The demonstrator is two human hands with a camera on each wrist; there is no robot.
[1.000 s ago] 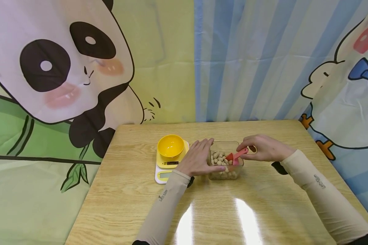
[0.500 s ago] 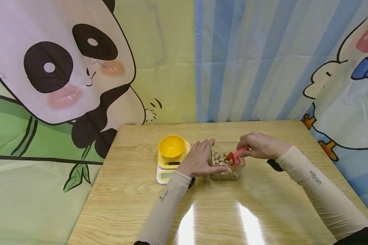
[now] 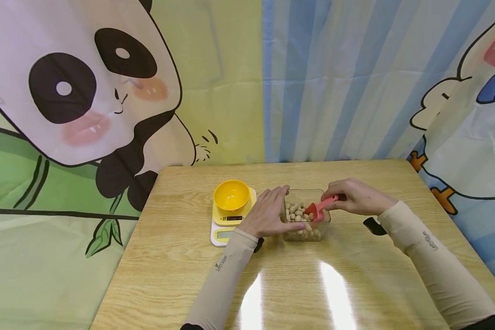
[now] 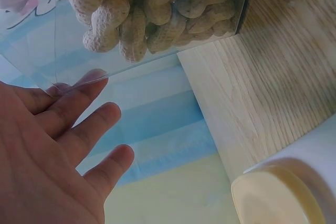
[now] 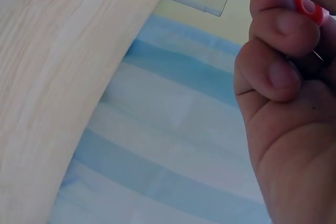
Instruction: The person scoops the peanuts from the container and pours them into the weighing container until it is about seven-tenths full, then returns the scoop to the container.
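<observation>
A clear box (image 3: 302, 237) of unshelled peanuts (image 3: 296, 212) stands on the table between the hands. My left hand (image 3: 265, 214) rests against its left side, with fingers fairly straight at the rim and the thumb along the near side. In the left wrist view, fingertips of the left hand (image 4: 58, 140) touch the clear wall near the peanuts (image 4: 131, 19). My right hand (image 3: 354, 197) pinches the handle of a red scoop (image 3: 317, 211), whose head is down inside the box at the right. The right wrist view shows curled fingers (image 5: 286, 24) around the handle end (image 5: 308, 8).
Left of the box, a yellow bowl (image 3: 231, 196) sits on a yellow and white kitchen scale (image 3: 219, 224). The wooden table (image 3: 181, 256) ends at a printed curtain (image 3: 231, 114) behind. Light glares off the table's near part.
The scoop's handle has shifted slightly right and up with my right hand, while its head stays in the box among the peanuts. My left hand keeps its place on the box.
</observation>
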